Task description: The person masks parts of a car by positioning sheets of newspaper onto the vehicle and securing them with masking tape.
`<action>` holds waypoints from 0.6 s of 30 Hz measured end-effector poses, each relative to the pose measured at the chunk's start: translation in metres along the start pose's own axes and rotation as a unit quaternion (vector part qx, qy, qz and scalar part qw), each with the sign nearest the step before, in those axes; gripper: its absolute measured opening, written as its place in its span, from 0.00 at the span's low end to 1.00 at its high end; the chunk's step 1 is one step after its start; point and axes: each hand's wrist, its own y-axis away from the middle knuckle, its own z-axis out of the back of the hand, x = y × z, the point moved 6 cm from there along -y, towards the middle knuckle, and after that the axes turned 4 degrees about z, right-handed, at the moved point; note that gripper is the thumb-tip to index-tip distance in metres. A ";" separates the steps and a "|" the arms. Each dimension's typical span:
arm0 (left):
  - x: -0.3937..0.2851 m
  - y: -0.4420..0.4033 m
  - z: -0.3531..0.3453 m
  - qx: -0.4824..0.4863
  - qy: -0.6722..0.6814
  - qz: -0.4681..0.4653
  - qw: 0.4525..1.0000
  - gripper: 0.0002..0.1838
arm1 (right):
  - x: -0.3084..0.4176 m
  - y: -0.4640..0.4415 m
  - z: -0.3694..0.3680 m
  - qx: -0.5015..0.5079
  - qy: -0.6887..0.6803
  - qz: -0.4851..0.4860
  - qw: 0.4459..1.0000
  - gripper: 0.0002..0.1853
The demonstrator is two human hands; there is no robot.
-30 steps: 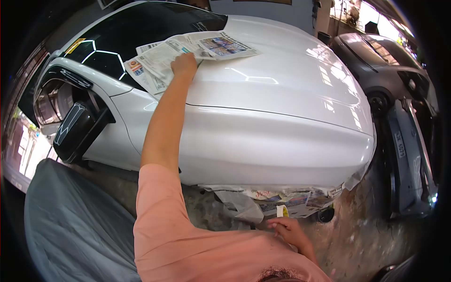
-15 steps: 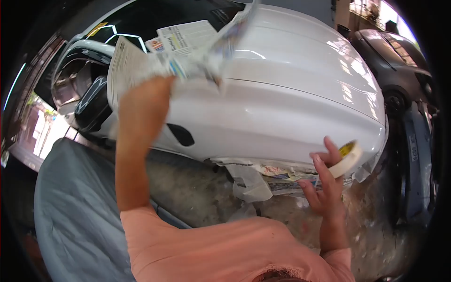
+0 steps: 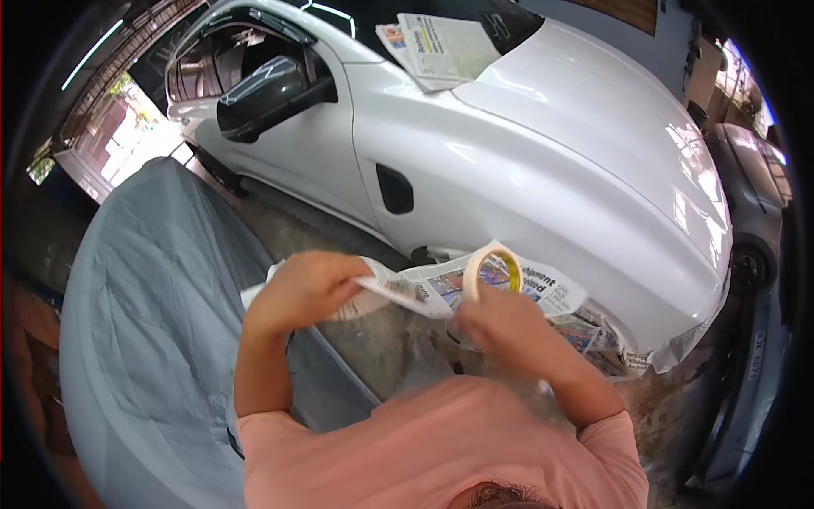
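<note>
My left hand is closed on a newspaper sheet, which stretches to the right in front of the car's lower side. In my right hand is a roll of masking tape, its ring upright with a yellow inner core. The right fingers are partly hidden and slightly blurred where they meet the sheet; whether they also pinch the paper I cannot tell. Beyond both hands stands the white car. More newspaper hangs along its lower edge near the front wheel area.
A folded newspaper stack lies at the base of the windshield. The car's black side mirror juts out at upper left. A grey cover drapes over something large on my left. Another car stands at the far right.
My left hand has come down from over the hood with the newspaper sheet. My right hand has moved left with the tape roll, up to the sheet. The view has shifted.
</note>
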 end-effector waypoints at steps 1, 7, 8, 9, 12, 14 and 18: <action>0.016 -0.005 -0.001 0.024 0.027 -0.001 0.999 0.09 | -0.014 -0.005 -0.009 -0.004 -0.007 -0.021 1.000 0.15; 0.165 -0.044 -0.057 0.079 -0.022 0.070 0.994 0.07 | -0.071 -0.036 -0.036 0.025 -0.075 -0.106 0.991 0.17; 0.181 -0.052 -0.061 -0.019 -0.096 0.049 0.994 0.06 | -0.077 -0.043 -0.045 0.020 -0.083 -0.115 0.990 0.18; 0.194 -0.059 -0.063 -0.117 -0.169 0.027 0.978 0.06 | -0.081 -0.051 -0.051 0.013 -0.090 -0.124 0.988 0.18; 0.213 -0.085 -0.048 -0.316 -0.217 0.093 0.919 0.04 | -0.087 -0.082 -0.066 -0.020 -0.131 -0.232 0.964 0.19; 0.229 -0.109 -0.037 -0.396 -0.140 0.129 0.898 0.04 | -0.094 -0.108 -0.076 -0.069 -0.155 -0.253 0.952 0.19; 0.232 -0.156 0.009 -0.443 0.022 0.088 0.892 0.05 | -0.111 -0.154 -0.089 -0.153 -0.174 -0.304 0.924 0.20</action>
